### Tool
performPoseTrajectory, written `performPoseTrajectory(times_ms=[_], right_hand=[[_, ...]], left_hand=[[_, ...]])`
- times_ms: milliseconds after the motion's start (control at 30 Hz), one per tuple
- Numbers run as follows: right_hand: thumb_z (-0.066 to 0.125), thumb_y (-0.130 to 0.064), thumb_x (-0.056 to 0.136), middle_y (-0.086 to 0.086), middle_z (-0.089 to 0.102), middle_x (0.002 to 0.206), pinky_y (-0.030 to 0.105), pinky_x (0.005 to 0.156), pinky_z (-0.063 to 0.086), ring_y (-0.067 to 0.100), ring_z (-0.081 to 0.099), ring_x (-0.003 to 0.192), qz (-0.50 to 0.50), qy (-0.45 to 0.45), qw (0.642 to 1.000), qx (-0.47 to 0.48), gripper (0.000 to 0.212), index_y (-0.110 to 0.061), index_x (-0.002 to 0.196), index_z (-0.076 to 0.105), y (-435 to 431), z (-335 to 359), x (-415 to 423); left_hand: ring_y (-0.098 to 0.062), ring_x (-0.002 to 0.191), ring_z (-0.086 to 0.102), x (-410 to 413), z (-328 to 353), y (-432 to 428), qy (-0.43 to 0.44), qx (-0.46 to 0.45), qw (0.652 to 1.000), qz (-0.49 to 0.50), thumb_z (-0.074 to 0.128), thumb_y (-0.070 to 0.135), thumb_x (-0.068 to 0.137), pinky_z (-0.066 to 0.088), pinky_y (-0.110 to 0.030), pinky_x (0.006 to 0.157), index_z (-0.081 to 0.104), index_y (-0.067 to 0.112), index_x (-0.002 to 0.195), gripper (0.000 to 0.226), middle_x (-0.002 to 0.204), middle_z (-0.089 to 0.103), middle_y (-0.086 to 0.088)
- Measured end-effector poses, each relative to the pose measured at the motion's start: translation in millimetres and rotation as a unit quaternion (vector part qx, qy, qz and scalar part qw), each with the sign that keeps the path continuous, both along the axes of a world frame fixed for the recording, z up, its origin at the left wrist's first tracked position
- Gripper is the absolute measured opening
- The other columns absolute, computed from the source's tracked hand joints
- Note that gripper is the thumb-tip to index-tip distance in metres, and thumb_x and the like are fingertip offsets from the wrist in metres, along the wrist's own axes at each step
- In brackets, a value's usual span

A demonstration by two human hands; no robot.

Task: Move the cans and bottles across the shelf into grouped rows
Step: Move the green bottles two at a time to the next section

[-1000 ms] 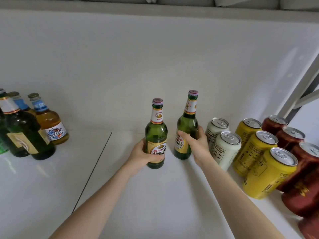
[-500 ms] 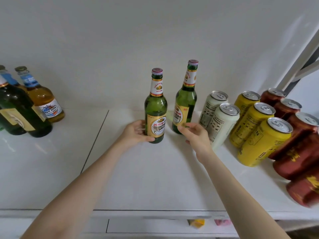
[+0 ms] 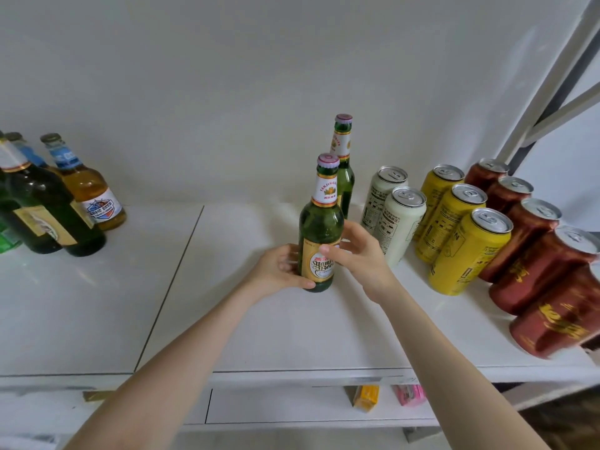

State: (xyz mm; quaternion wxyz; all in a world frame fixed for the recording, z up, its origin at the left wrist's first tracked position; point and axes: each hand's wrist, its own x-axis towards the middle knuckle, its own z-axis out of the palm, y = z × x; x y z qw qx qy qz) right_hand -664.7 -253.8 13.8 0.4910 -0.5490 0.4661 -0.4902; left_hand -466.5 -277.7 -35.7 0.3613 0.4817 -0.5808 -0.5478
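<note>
Where the shelf (image 3: 97, 303) runs well left of both grips, a cluster stands: two amber bottles (image 3: 87, 196) and at least two dark bottles (image 3: 42, 216), partly cut off. The left grip (image 3: 279, 271) curls round the lower body of the front green bottle (image 3: 319, 222), which seems to rest upright on the shelf. A second green bottle (image 3: 344, 180) stands just behind. The right grip (image 3: 360, 254) is spread, fingertips on the label. Right of it: two white cans (image 3: 402, 222), three yellow cans (image 3: 467, 251), five red cans (image 3: 535, 271). Likely step: lining this bottle into a green row. The next move calls for letting go without tipping it.
</note>
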Motion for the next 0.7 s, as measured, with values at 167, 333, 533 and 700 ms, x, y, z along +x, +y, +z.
performPoseTrajectory(times_ms=[167, 333, 533, 700], right_hand=[[0.082, -0.027, 0.069, 0.001, 0.071, 0.116, 0.051, 0.098, 0.052, 0.026, 0.063, 0.114, 0.001, 0.000, 1.000, -0.001, 0.057, -0.021, 0.122, 0.062, 15.3, -2.2, -20.4], [0.084, -0.035, 0.068, 0.003, 0.070, 0.120, 0.058, 0.099, 0.050, 0.030, 0.061, 0.118, 0.002, -0.009, 1.000, 0.004, 0.062, -0.023, 0.124, 0.061, 18.8, -1.3, -29.6], [0.085, -0.042, 0.063, 0.006, 0.069, 0.121, 0.057, 0.100, 0.050, 0.030, 0.061, 0.119, 0.004, -0.022, 1.000, 0.007, 0.071, -0.022, 0.126, 0.059, 12.6, 1.4, -27.6], [0.084, -0.036, 0.065, 0.006, 0.070, 0.118, 0.052, 0.097, 0.053, 0.027, 0.065, 0.113, 0.000, -0.037, 0.999, 0.004, 0.061, -0.023, 0.121, 0.061, -0.6, 2.1, -26.2]], left_hand=[[-0.017, 0.094, 0.072, -23.3, -2.3, 11.4, 0.014, 0.008, 1.000, -0.020, 0.083, -0.016, 0.063, 0.059, -0.027, 0.078, 0.060, -0.001, 0.119, 0.063, 0.113, 0.071, -0.014], [-0.017, 0.101, 0.071, -33.7, -3.6, 16.0, 0.002, -0.010, 1.000, -0.027, 0.088, -0.003, 0.064, 0.057, -0.025, 0.083, 0.064, 0.011, 0.122, 0.065, 0.115, 0.073, -0.005], [-0.011, 0.096, 0.072, -36.1, 1.0, 9.4, 0.012, -0.012, 0.999, -0.030, 0.084, -0.007, 0.067, 0.056, -0.021, 0.078, 0.064, 0.017, 0.119, 0.061, 0.108, 0.074, -0.001], [-0.002, 0.087, 0.072, -38.9, 5.1, -4.2, 0.002, -0.020, 0.999, -0.029, 0.081, -0.012, 0.068, 0.055, -0.016, 0.073, 0.061, 0.005, 0.126, 0.064, 0.109, 0.072, -0.005]])
